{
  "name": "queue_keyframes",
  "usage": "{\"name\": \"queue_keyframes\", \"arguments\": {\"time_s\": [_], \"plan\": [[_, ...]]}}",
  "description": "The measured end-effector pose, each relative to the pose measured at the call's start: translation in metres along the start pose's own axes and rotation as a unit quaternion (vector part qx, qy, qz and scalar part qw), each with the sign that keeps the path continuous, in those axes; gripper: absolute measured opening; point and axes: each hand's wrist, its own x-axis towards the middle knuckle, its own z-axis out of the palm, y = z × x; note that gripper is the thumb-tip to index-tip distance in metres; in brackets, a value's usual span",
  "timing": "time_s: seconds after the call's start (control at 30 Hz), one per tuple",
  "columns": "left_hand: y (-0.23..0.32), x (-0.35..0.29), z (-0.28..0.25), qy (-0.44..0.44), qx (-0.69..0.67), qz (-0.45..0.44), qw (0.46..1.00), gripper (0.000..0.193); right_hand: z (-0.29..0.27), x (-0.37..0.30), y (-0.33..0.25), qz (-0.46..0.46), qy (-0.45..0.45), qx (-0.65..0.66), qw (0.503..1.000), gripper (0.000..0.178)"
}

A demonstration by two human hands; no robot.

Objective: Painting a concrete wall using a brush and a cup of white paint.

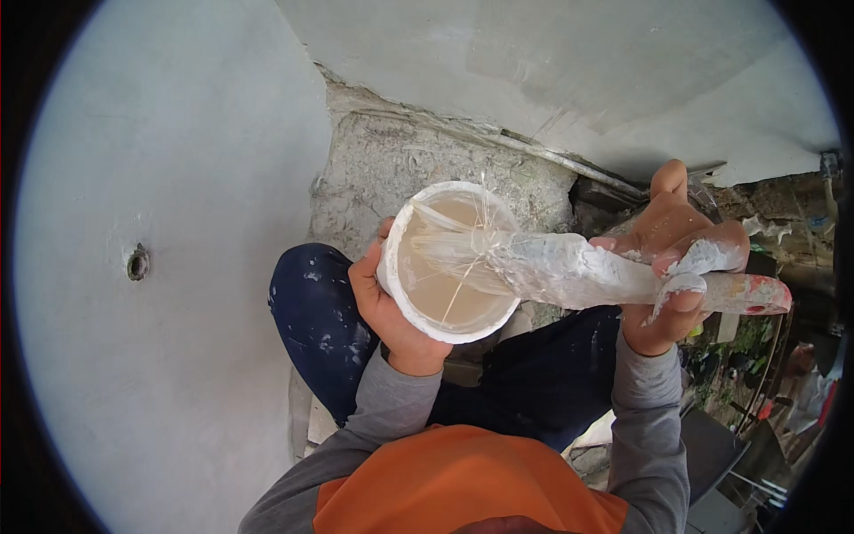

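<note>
Here, I have my left grip [400,327] clamped on the white pot [463,335]. Right of the pot, my right grip [683,233] clasps the brush [578,270].

Standing here I see the L forearm [396,400] angled fwd & inward, sleeved approx. to the wrist; the L hand [396,325] is curled round its load, some fingers hidden. The R forearm [652,409] reaches nearly straight fwd, & the R hand [689,238] grips w/ thumb opposite bent fingers (white smears on both, btw). L knee [311,289] bent, legs apart.
</note>
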Motion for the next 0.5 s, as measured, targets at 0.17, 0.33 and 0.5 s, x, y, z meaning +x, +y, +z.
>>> {"name": "queue_keyframes", "arguments": {"time_s": [0.17,0.33,0.5], "plan": [[0.002,0.0,0.009,-0.014,0.011,0.016,1.0,0.034,0.007,-0.001,-0.005,0.038,0.04,-0.002,0.998,0.025],[0.004,0.001,0.016,0.014,-0.006,-0.006,1.0,0.031,0.003,0.005,-0.002,0.011,-0.019,0.012,1.0,0.025],[0.005,0.004,0.003,0.092,0.039,-0.007,0.995,0.031,0.01,0.006,-0.009,0.038,-0.039,-0.049,0.997,0.039]]}}
